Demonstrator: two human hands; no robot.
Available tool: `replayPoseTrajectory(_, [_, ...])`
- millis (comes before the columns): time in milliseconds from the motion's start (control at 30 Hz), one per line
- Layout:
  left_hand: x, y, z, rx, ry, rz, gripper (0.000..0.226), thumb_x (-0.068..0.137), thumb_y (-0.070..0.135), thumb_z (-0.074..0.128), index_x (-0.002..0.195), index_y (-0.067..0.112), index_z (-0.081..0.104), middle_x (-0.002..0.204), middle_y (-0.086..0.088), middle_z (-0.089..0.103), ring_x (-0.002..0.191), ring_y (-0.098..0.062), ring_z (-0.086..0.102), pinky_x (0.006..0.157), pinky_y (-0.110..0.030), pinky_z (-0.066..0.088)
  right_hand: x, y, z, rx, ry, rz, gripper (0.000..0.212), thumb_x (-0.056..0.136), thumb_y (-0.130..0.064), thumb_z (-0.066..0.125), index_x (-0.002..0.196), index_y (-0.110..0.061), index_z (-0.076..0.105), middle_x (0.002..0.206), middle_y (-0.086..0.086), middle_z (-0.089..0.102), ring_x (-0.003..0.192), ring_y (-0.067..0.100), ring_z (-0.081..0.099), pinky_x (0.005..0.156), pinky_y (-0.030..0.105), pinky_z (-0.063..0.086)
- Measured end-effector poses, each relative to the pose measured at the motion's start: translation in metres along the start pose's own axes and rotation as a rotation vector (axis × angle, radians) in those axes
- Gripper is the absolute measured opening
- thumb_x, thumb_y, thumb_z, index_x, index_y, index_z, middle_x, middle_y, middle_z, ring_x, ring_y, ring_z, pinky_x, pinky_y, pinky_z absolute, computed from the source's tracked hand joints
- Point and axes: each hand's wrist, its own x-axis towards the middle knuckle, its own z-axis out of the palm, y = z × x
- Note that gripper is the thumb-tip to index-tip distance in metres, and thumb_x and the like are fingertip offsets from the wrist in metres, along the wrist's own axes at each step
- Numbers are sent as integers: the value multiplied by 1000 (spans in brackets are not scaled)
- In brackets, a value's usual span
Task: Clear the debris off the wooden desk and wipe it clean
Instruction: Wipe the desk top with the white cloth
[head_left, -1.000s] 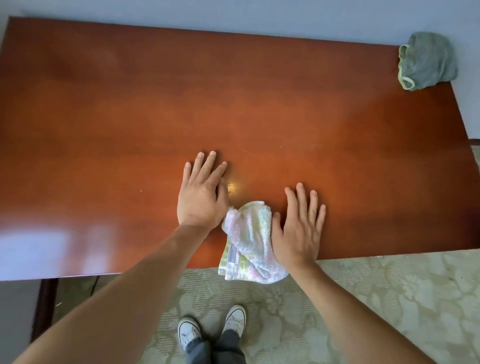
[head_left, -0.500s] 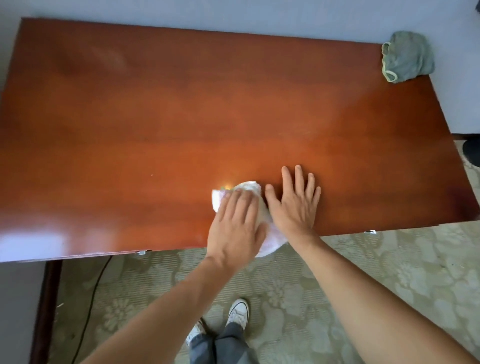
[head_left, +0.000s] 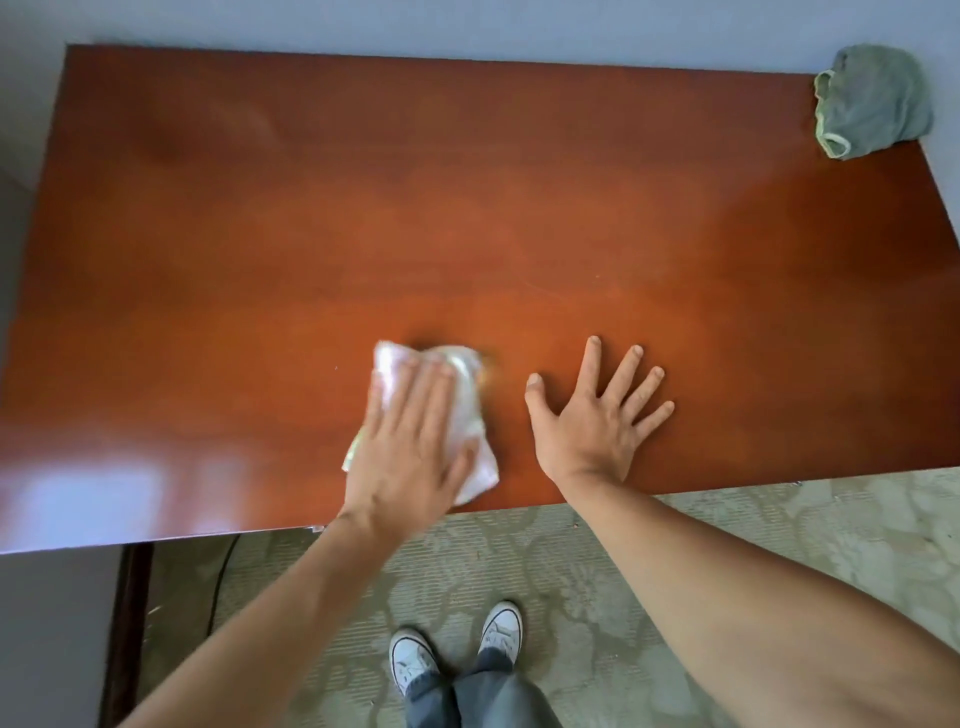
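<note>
Reddish-brown wood fills most of my view: the bench (head_left: 260, 234) runs wall to wall under the head camera, its polished top catching a pale glare at the near left corner. Below its front edge I see a patterned carpet (head_left: 727, 525) and a pair of white sneakers (head_left: 457, 649) with grey trouser legs above them.

Going left to right, my left hand (head_left: 410, 457) comes first. It lies palm down on a crumpled white cloth (head_left: 470, 441), near the front edge and a little left of centre. The fingers (head_left: 431, 389) are straight and held close together, pressing flat on the cloth rather than curling round it; the thumb sits out to the right, also on the fabric. Hand and cloth are both smeared with blur, so I cannot tell the cloth's pattern beyond faint pastel tints. The cloth pokes out past the fingertips and below the thumb, all of it on the wood.

Just beside it, apart from the cloth, my right hand (head_left: 587, 431) rests palm down on bare wood. Its fingers (head_left: 623, 374) are straight and spread wide, thumb angled left, holding nothing.

Far off at the back right corner, a bunched grey-green cloth (head_left: 872, 101) with a pale hem sits against the wall, well apart from both hands.
</note>
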Motion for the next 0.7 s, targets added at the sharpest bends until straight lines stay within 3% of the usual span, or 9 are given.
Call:
replayPoseTrajectory(67, [-4,2,1,-95,18,-135,71,104,39,41,160,-2,27,168,-20,26,159,-38,10,128,-60,6,0,1,0,-4,-8,8,94,87,-83,18,166,-34,7,174,16,-5,158,44,-11,122,69,-5])
replayPoseTrajectory(167, [-23,1,0,-128,-67,304,72,101,37,48,162,6,27,171,-13,22,160,-34,7,128,-58,8,1,1,0,-2,-1,2,93,87,-82,19,166,-34,7,174,16,-5,158,44,-11,123,69,-5])
replayPoseTrajectory(233, [-21,-24,-4,-50,-92,410,74,100,40,48,164,10,25,172,-9,19,160,-29,10,127,-59,14,1,1,0,1,-3,5,92,88,-82,19,166,-34,7,174,15,-5,158,43,-11,123,68,-5])
replayPoseTrajectory(333, [-2,-47,-6,-129,17,-63,74,93,36,45,158,3,35,168,-14,30,159,-33,15,121,-69,19,0,-1,1,1,14,11,91,88,-82,20,166,-35,9,174,15,-3,158,43,-10,123,68,-5])
replayPoseTrajectory(400, [1,-34,-6,-182,26,-144,80,86,33,45,159,3,34,168,-14,28,159,-38,11,122,-70,13,0,0,2,4,21,13,90,89,-81,21,166,-35,10,174,15,-3,158,43,-9,123,68,-5])
replayPoseTrajectory(500, [-13,-24,-2,-154,-71,309,83,84,34,48,161,9,32,170,-10,24,159,-39,10,123,-70,15,0,1,1,1,18,16,90,89,-80,21,166,-35,10,174,15,-3,158,43,-9,123,67,-5])
replayPoseTrajectory(567, [-13,-36,-6,-113,-122,457,83,86,34,49,163,11,29,172,-5,21,160,-34,9,125,-65,14,0,0,1,-4,13,19,90,89,-80,20,166,-34,9,174,15,-3,158,43,-10,123,67,-5])
replayPoseTrajectory(633, [-2,-43,-5,-85,-99,338,83,85,38,48,162,11,31,171,-6,23,160,-31,12,122,-68,19,-1,-1,1,-5,19,20,89,89,-80,20,166,-34,10,174,15,-3,158,43,-9,123,68,-4])
replayPoseTrajectory(700, [9,-37,-6,-134,-58,51,84,84,39,46,160,7,34,169,-10,28,159,-33,14,119,-71,21,0,-2,1,-6,23,19,89,90,-79,20,166,-34,11,174,15,-2,158,43,-8,123,68,-4])
